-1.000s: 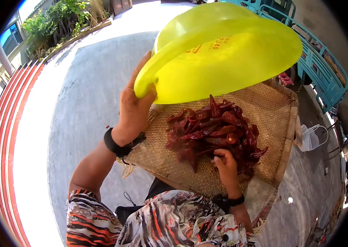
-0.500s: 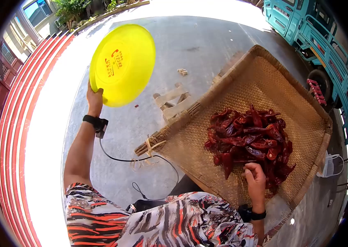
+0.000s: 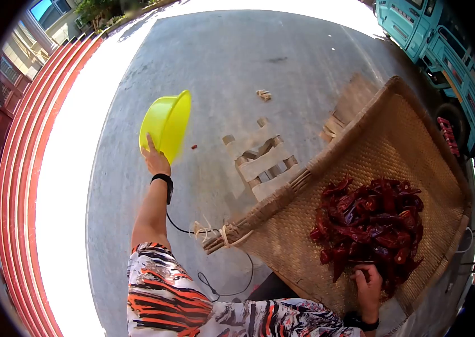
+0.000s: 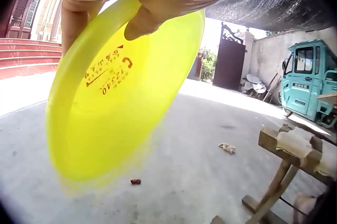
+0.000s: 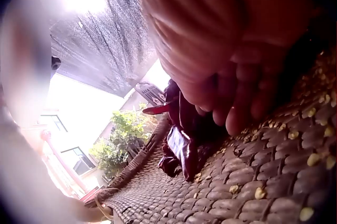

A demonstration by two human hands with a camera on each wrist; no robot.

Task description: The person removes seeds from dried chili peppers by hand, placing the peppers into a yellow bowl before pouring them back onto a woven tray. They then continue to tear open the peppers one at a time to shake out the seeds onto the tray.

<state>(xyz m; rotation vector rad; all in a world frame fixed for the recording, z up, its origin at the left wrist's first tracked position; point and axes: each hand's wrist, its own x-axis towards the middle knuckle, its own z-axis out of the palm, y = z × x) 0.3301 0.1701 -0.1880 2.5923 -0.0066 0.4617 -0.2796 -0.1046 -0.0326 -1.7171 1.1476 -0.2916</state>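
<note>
Head view: the right hand [image 3: 368,287], fingertips hard to make out, is at the near edge of the red peppers [image 3: 369,224] on the woven tray [image 3: 285,238]; the left hand [image 3: 157,161] grips the yellow basin [image 3: 160,124], well apart. Left wrist view: the basin's lower rim blurs below the cut-off hand. Right wrist view: in shadow, I cannot tell whether the curled fingers hold a pepper
</note>
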